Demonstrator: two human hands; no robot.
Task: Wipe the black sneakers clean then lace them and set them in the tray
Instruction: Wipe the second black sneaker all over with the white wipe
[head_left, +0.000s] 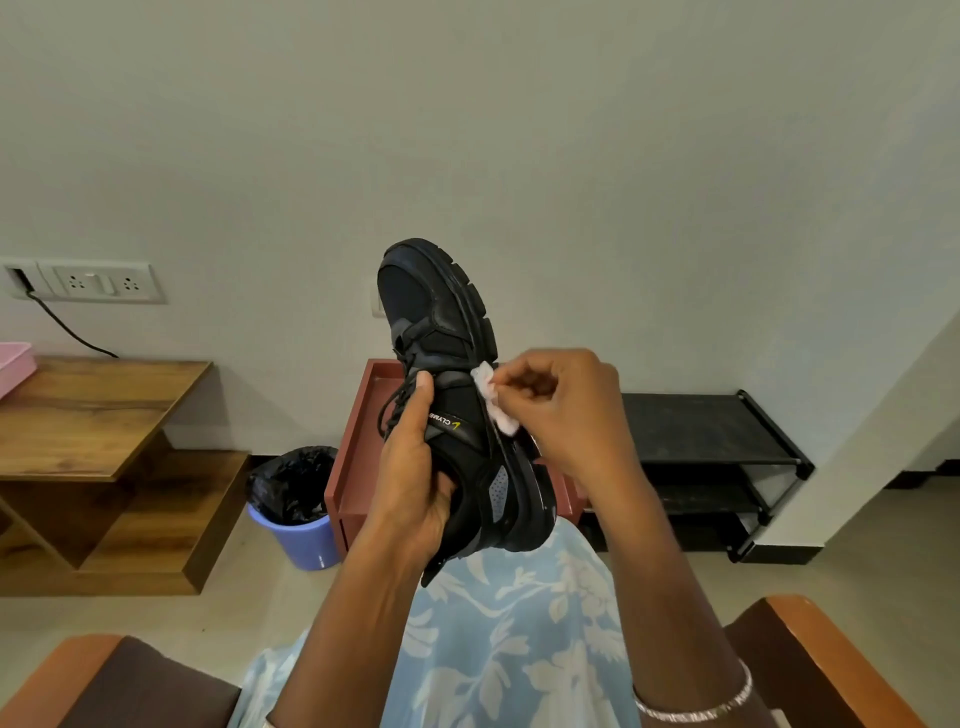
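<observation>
We see our left hand and right hand bare, like both forearms. At the lower right, a thin silvery metal bracelet circles the right wrist. At the bottom centre, we wear a light blue cloth garment printed with white leaves.
</observation>
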